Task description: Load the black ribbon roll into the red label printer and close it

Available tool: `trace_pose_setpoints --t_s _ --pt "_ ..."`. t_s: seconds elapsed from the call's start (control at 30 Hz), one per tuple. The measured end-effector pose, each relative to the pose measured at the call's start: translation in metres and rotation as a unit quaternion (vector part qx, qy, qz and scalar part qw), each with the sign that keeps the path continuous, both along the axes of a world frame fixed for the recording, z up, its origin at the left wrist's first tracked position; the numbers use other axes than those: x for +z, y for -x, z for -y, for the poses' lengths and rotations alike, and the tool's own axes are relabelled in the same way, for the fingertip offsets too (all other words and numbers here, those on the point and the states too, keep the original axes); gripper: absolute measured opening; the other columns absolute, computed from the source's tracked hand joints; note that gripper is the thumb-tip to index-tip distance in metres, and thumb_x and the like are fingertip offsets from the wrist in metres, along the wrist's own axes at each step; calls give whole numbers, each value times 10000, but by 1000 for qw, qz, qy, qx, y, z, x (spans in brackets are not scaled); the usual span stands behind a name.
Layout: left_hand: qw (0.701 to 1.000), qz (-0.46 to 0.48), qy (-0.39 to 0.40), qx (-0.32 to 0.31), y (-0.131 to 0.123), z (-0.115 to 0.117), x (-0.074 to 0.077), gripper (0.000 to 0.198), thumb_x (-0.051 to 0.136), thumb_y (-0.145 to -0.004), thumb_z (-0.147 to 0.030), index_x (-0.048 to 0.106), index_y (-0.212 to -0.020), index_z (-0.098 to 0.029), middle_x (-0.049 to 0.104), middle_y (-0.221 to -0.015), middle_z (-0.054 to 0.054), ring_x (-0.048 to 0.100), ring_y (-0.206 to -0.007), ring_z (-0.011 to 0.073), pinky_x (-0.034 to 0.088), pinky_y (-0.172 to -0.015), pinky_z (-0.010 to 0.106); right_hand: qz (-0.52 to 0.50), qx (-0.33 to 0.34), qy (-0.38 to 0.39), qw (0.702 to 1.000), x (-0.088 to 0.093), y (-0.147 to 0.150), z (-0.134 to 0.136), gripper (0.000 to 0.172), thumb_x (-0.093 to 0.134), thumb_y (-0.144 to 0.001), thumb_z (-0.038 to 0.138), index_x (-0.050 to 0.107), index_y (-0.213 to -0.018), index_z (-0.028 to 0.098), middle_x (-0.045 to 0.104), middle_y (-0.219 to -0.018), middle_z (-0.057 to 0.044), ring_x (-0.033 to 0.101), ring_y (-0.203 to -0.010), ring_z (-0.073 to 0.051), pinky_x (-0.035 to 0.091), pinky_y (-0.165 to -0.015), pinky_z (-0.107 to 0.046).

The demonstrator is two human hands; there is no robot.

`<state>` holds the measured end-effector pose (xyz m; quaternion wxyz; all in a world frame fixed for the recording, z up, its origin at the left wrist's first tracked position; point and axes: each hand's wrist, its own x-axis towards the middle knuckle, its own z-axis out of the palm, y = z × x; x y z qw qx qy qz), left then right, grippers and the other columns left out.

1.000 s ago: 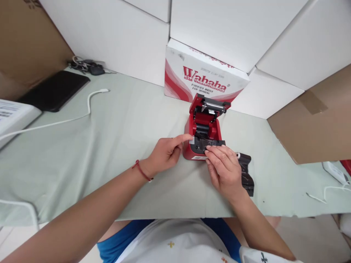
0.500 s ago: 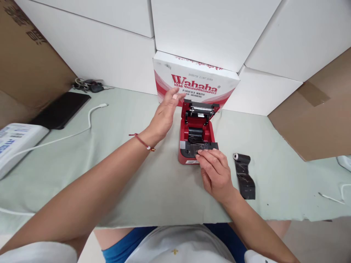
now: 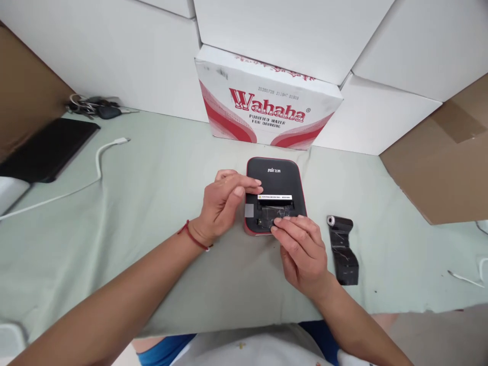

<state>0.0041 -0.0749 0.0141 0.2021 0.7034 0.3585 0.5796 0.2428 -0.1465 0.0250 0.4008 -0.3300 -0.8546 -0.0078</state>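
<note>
We have the compact printer [image 3: 280,187] on the desk [image 3: 224,290] between our hands, its matte black lid [image 3: 272,178] now closed; half a second ago it stood raised above a black roll inside. Glossy, creased film [image 3: 269,214] runs from the slot [image 3: 275,204] toward the front edge. Our left hand [image 3: 223,203] rests extended fingers on the lid, gripping nothing. Our right hand [image 3: 305,249] lays closely spaced fingers on the film; we cannot tell whether the thumb pinches it. A loose ribbon roll [image 3: 343,249] lies rightward.

Open cloth [image 3: 324,185] lies right of the printer [image 3: 275,180]; the Wahaha box [image 3: 271,124] blocks the rear.
</note>
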Motion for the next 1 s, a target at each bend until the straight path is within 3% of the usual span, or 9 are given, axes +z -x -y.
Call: trace_pose_setpoints --t_s 0.1,0.2,0.33,0.43,0.53,0.63,0.87,1.0 --pt "999 -28 -40 10 -1 -4 -2 363 446 -1182 -393 767 -1180 -222 899 -980 44 822 -874 200 505 -980 459 -4 -1 -2 1000 -3 0 -1 539 589 -995 10 685 -1485 213 840 -1284 -110 738 -1237 -245 596 -1110 -460" --pt "999 -44 -16 1 0 -4 3 244 552 -1143 -337 764 -1180 -221 898 -985 45 821 -868 199 540 -1003 455 -8 -5 -7 1000 -5 -1 -2 605 579 -1002 25 649 -1555 260 842 -1293 -90 747 -1224 -241 609 -1091 -467" --pt "997 7 64 -52 12 8 8 234 615 -1120 -260 752 -1308 -236 890 -1153 80 848 -1072 223 633 -990 408 -18 -2 -8 1000 -6 -1 -4 610 588 -996 23 657 -1552 264 839 -1297 -97 749 -1210 -250 617 -1078 -473" --pt "998 -48 -12 -33 28 21 7 299 633 -1085 -175 788 -1318 -282 857 -1274 77 786 -1252 245 611 -1118 452 -22 3 -3 1000 -6 -1 -4 623 577 -1002 20 650 -1563 281 834 -1313 -89 751 -1219 -246 616 -1088 -473" --pt "994 -105 -40 -12 38 30 4 390 597 -1072 -93 820 -1294 -324 836 -1234 65 764 -1142 210 628 -1025 414 -27 3 4 1000 -5 -1 -4 636 571 -1010 21 639 -1575 308 835 -1312 -76 757 -1217 -241 619 -1085 -469" --pt "993 -107 -32 -44 40 33 -3 498 553 -1069 -38 800 -1367 -350 826 -1117 50 745 -977 162 627 -883 329 -29 2 4 1000 -3 0 -4 627 581 -1008 15 649 -1560 305 833 -1310 -77 750 -1218 -241 623 -1077 -466" --pt "990 -117 -59 -49 35 30 -14 599 464 -1080 -20 753 -1472 -368 809 -1135 69 750 -986 153 635 -869 294 -27 9 8 1000 -2 -1 -4 623 597 -999 5 660 -1550 287 828 -1321 -91 744 -1229 -247 623 -1087 -476" --pt "985 -126 -88 -74 38 27 -13 644 454 -1071 -25 669 -1583 -353 768 -879 27 710 -798 155 626 -764 285 -29 8 10 1000 -3 -2 -4 660 591 -987 0 651 -1569 304 837 -1310 -75 754 -1220 -239 627 -1074 -461"
